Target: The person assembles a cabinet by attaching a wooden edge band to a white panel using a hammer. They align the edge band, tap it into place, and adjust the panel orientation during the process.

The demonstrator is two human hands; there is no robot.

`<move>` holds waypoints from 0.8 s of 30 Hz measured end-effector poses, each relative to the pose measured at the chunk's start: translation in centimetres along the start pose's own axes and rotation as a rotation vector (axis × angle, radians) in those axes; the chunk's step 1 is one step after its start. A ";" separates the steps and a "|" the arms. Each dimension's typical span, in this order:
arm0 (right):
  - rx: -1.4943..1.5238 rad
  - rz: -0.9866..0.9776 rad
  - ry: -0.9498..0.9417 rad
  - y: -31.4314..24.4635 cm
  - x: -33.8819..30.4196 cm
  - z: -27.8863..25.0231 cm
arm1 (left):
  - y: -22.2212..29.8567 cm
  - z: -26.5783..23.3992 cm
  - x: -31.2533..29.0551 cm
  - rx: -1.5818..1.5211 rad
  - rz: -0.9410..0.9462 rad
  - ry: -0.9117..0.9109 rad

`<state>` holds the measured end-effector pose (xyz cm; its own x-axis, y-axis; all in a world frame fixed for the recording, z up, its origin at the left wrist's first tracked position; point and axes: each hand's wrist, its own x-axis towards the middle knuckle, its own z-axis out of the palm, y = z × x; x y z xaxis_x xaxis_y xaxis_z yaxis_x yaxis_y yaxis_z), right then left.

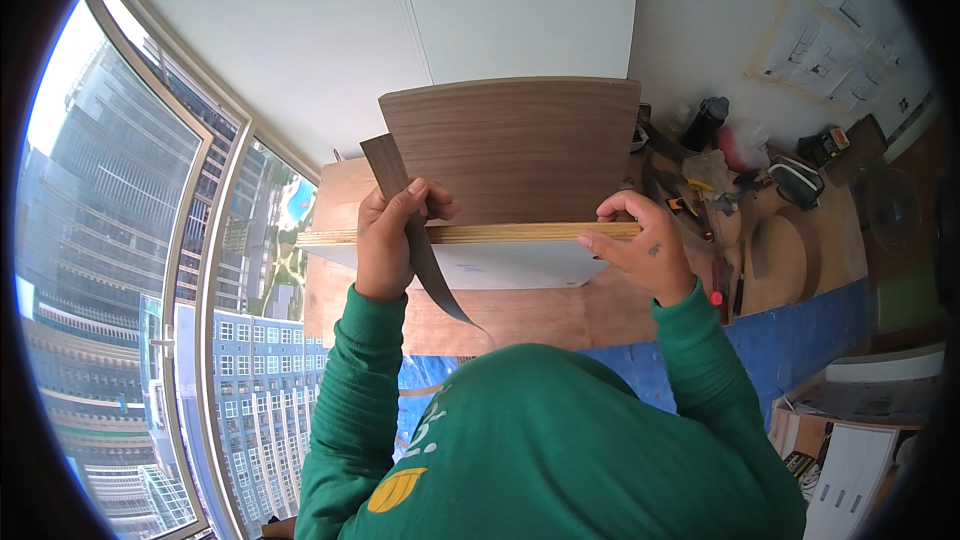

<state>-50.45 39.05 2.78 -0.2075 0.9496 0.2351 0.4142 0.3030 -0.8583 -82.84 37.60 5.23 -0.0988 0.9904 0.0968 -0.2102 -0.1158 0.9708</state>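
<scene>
Walnut-faced panel (515, 145) stands on edge on the workbench (540, 315), its raw plywood edge (470, 234) turned up toward the camera. Across that edge runs a dark veneer strip (415, 240), slanting from above the panel down toward the green sleeves. The left hand (385, 240) is closed around the strip, thumb pressing it where it crosses the edge. The right hand (640, 245) curls over the edge's far end, steadying the panel. Edge-banding seems to be at the lining-up stage; next, the strip probably needs turning parallel to the edge. Tools (715, 195) clutter the bench's right side.
</scene>
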 end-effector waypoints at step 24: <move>0.820 0.218 -0.554 -4.3 -0.5 13.3 | 0.1 -0.2 1.0 -0.156 0.013 -0.007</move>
<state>-63.88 36.17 0.30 -0.6683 0.7433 -0.0299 -0.2009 -0.2191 -0.9548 -83.13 38.59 5.43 -0.0961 0.9891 0.1112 -0.3574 -0.1386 0.9236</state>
